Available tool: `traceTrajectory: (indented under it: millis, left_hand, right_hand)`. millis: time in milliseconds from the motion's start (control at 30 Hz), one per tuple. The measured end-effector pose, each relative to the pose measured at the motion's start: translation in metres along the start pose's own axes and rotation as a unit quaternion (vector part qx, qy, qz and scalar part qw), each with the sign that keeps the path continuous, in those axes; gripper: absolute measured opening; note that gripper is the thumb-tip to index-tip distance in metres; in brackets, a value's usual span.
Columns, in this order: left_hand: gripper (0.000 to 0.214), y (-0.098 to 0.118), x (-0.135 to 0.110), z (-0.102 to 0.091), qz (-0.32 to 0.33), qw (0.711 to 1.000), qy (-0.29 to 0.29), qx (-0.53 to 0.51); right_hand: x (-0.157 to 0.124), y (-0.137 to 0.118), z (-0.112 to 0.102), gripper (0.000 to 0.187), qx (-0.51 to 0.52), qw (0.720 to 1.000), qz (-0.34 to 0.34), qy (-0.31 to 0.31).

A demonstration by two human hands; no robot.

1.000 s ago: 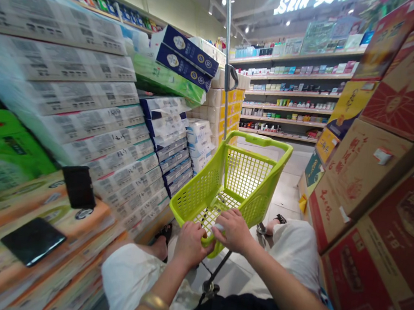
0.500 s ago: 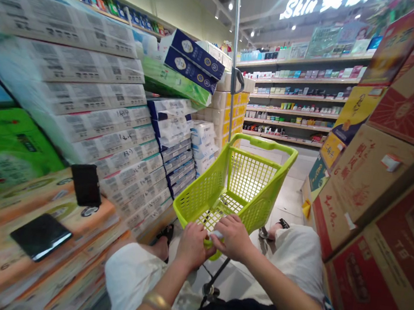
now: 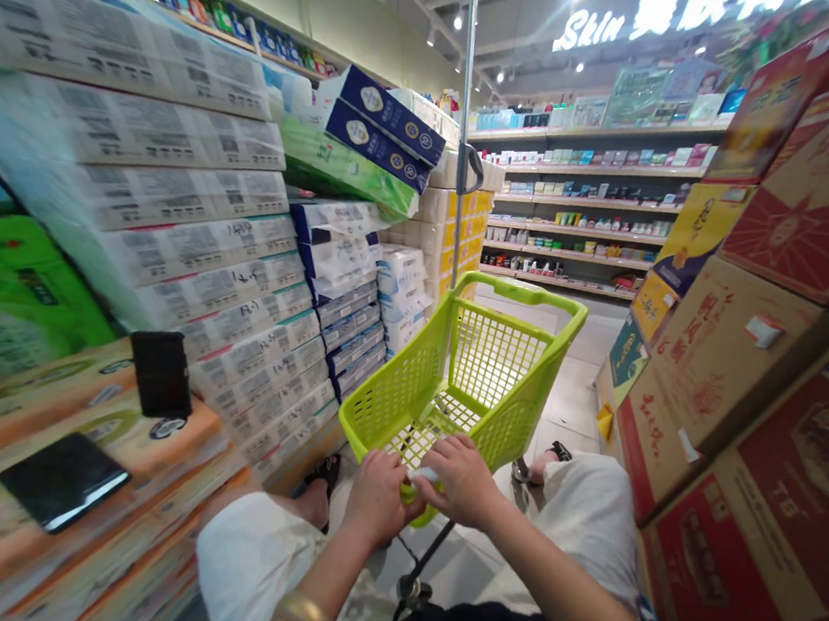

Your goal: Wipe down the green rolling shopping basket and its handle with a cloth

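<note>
A lime-green plastic shopping cart [image 3: 483, 369] stands in the aisle in front of my knees, its basket empty. My left hand [image 3: 374, 497] is curled round the near rim of the cart. My right hand [image 3: 465, 480] lies beside it on the same rim, fingers bent over a small white thing [image 3: 426, 474] that I cannot make out. A gold bangle [image 3: 305, 618] sits on my left wrist. A thin metal pole [image 3: 463, 115] rises from the cart.
Stacked packs of tissue and paper [image 3: 170, 210] fill the left side. A black phone [image 3: 61, 482] and a black device [image 3: 160, 375] rest on orange packs. Red and brown cartons [image 3: 775, 325] wall the right. Shelves of goods [image 3: 585, 211] stand at the aisle's far end.
The view has shifted slightly; the cart and both hands stay together on its near rim, with hardly any movement.
</note>
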State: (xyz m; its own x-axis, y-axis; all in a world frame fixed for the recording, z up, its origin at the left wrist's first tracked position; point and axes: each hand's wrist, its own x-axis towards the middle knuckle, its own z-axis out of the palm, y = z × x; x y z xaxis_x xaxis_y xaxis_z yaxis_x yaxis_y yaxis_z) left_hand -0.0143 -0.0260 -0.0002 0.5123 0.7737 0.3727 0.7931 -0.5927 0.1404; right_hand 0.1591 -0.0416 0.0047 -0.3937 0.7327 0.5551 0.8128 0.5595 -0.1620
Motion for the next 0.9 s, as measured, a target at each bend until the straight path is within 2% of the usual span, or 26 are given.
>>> traceTrajectory:
  millis: [67,133,200,300,433,500,567,667,733,833,900]
  left_hand:
    - [0.021,0.001,-0.001,0.001,-0.006,1.0,0.009,-0.009]
    - [0.021,0.002,-0.001,0.003,-0.011,1.0,0.014,-0.018]
    - [0.021,0.004,0.0,0.004,-0.015,0.999,0.017,-0.023]
    - [0.021,0.007,0.001,0.003,-0.019,0.999,0.018,-0.019]
    - [0.023,0.006,0.001,0.001,0.002,1.0,0.01,0.0]
    - [0.022,0.005,0.0,0.001,0.008,1.0,0.012,0.004]
    - [0.021,0.004,-0.001,0.0,0.003,1.0,0.02,-0.001]
    - [0.022,0.005,-0.002,0.001,-0.007,1.0,0.021,-0.017]
    - [0.023,0.006,-0.002,0.002,-0.014,0.999,0.019,-0.024]
    - [0.021,0.006,-0.001,0.004,-0.014,0.999,0.022,-0.023]
    - [0.018,0.006,0.0,0.005,-0.002,0.999,0.029,-0.019]
  right_hand:
    - [0.002,0.02,-0.009,0.013,-0.004,1.0,0.008,-0.001]
    - [0.005,0.038,-0.016,0.013,-0.011,0.998,0.048,0.025]
    - [0.006,0.045,-0.018,0.016,-0.019,0.994,0.09,0.056]
    - [0.004,0.027,-0.009,0.017,-0.029,0.989,0.115,0.083]
    - [-0.001,-0.005,0.004,0.012,-0.02,0.997,0.049,0.053]
    - [-0.001,-0.003,0.003,0.013,-0.022,0.999,0.018,0.029]
    - [0.001,0.012,-0.003,0.013,-0.027,0.999,0.014,0.023]
    - [0.006,0.039,-0.013,0.014,-0.03,0.995,0.069,0.061]
    - [0.01,0.043,-0.014,0.016,-0.019,0.989,0.116,0.095]
    - [0.015,0.022,-0.009,0.015,0.062,0.982,0.136,0.112]
    - [0.017,0.0,-0.005,0.016,0.171,0.973,0.129,0.087]
